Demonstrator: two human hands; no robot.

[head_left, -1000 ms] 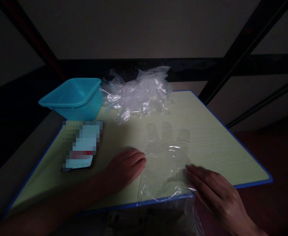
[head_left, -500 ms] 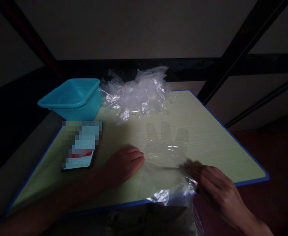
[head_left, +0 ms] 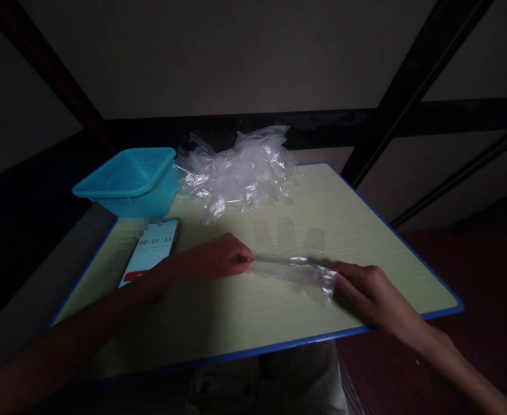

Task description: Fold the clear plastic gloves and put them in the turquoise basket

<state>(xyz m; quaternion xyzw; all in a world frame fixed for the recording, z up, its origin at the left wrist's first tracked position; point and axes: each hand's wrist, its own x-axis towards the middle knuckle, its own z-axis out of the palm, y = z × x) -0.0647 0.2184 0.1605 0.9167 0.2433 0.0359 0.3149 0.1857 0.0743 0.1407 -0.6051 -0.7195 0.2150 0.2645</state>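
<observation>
A clear plastic disposable glove lies between my hands, its fingers flat on the table and pointing away from me. My left hand pinches its left edge, thumb against fingers. On the opposite side, my right hand grips the right edge near the cuff. The film is drawn taut in a line from hand to hand, and a crumpled flap hangs down beside my right fingers. Beyond them, a loose heap of similar clear gloves sits at the table's far edge.
A light wood-grain table with a blue rim is in front of me. At its far left stands a turquoise plastic basin. A phone showing a timer lies by my left forearm, partly covered by it. A wall rises behind.
The glove's cuff, which hung over the near table edge, is now lifted and folded up towards its fingers. Both hands have moved slightly away from me and hold the edges.
</observation>
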